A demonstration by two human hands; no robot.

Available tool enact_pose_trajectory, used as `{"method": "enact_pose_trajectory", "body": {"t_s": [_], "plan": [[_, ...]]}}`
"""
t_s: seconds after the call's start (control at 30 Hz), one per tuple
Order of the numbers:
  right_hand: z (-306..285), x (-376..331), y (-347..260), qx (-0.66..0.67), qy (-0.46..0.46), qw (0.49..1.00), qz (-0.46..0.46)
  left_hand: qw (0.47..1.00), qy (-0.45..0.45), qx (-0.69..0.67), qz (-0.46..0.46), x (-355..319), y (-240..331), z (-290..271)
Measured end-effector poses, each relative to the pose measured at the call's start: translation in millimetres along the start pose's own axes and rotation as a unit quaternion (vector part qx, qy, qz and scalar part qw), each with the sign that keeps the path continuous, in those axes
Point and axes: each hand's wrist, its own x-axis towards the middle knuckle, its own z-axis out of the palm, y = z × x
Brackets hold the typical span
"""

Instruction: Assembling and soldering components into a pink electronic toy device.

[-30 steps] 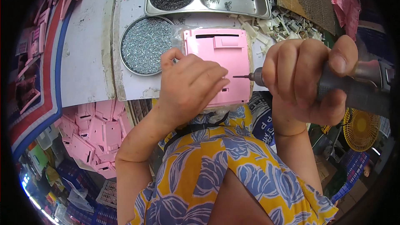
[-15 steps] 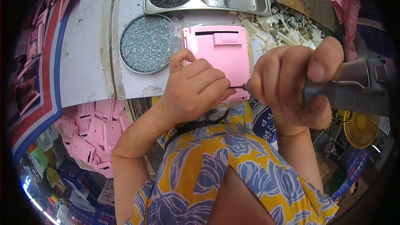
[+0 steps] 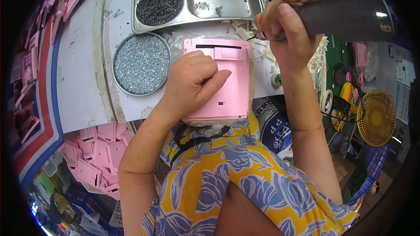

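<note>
A pink plastic panel with a long dark slot near its far edge lies in front of me on a padded base. My left hand rests over its left side, fingers curled in and thumb stretched to the right. Whatever those fingers may hold is hidden. My right hand grips a dark grey power screwdriver, raised beyond the panel's far right corner. Its thin bit points left and stays apart from the panel. To the left stands a round metal dish full of small silvery screws.
A steel compartment tray with dark springs stands at the far side. White plastic pieces lie under and beside my right wrist. Pink panels are heaped at lower left. A yellow fan stands at right.
The screwdriver has lifted off the panel's near right part and swung up to the far right. My left hand has drawn back from the bit, its fingers curling. The view has shifted.
</note>
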Motion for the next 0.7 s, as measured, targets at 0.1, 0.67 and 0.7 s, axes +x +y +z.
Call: {"method": "enact_pose_trajectory", "body": {"t_s": [0.1,0.67,0.7], "plan": [[-6,-7,3,0.004,-0.016,1.0,0.001,1.0,-0.019,-0.016,-0.016,0,1,-5],[0,0,4,-0.002,-0.067,0.997,0.028,1.0,0.027,-0.006,-0.009,-13,6,1],[5,5,-5,0.031,-0.075,0.996,0.026,0.999,0.035,-0.001,-0.015,-15,7,2]]}}
